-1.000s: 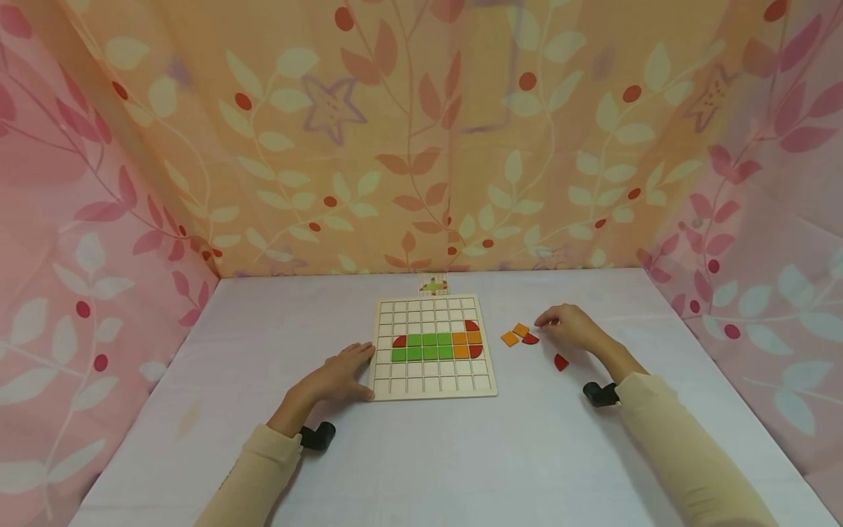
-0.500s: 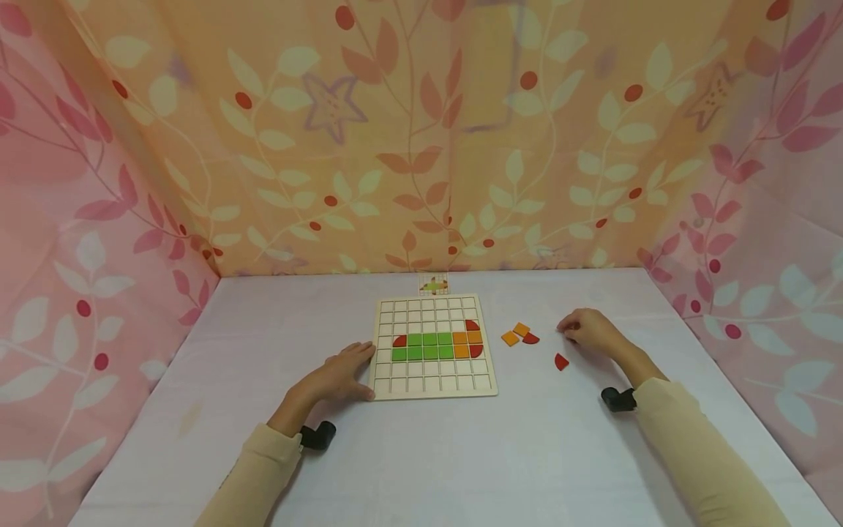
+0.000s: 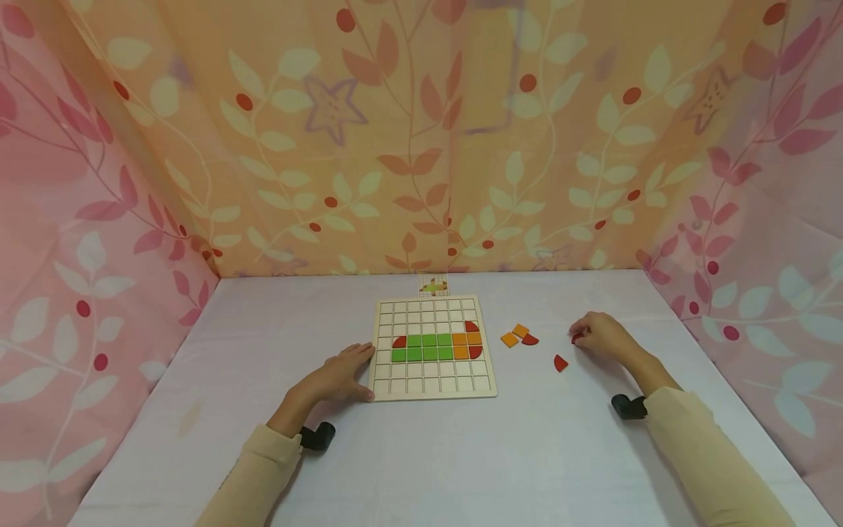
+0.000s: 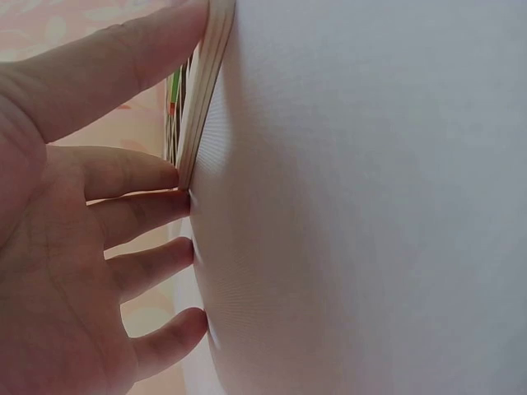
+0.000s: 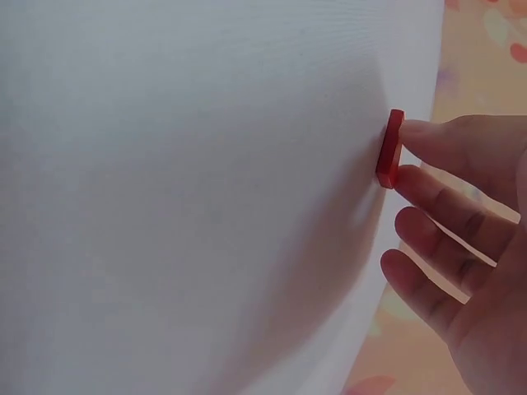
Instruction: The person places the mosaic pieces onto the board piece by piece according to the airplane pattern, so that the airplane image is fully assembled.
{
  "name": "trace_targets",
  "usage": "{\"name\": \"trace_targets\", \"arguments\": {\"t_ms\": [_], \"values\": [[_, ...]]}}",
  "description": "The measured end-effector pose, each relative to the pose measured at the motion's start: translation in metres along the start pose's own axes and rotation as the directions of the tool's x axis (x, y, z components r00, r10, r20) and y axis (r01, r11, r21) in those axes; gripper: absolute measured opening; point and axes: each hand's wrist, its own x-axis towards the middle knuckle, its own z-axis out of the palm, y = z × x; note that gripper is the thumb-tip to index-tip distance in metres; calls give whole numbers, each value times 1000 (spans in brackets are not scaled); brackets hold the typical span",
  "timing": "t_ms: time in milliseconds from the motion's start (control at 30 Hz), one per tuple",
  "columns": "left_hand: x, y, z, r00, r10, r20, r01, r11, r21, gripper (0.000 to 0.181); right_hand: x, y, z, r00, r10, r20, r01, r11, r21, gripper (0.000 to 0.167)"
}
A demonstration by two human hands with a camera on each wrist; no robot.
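Note:
My left hand (image 3: 339,373) rests at the left edge of a pale wooden grid board (image 3: 431,384). Its thumb and index finger touch the board's edge, and the fingers are extended. On the board, green square tiles (image 3: 429,346), orange tiles (image 3: 460,345) and red quarter-circle tiles (image 3: 476,352) form a band. Out on the right, my right hand (image 3: 604,338) pinches a red quarter-circle tile (image 5: 389,150) at the cloth between thumb and index finger. Its other fingers are slightly bent. In the head view the fingers hide most of that tile.
Two orange square tiles (image 3: 510,339) and a red quarter-circle tile (image 3: 530,339) lie right of the board. Another red quarter-circle tile (image 3: 560,363) lies nearer my right hand. A small pattern card (image 3: 433,285) is behind the board. Patterned curtains (image 3: 421,146) enclose the white-covered table (image 3: 421,468).
My right hand has moved to the right, away from the loose tiles, and a red tile now shows under its fingertips. My left hand and the board stay in place.

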Motion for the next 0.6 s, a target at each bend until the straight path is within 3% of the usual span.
{"name": "trace_targets", "arguments": {"t_ms": [333, 600], "values": [[0, -1, 1, 1000, 3, 3, -3, 1000, 5, 90, -7, 2, -1, 991, 124, 47, -125, 992, 11, 24], [0, 1, -1, 1000, -4, 1, 4, 1000, 8, 90, -11, 3, -1, 997, 83, 5, -83, 996, -11, 24]]}}
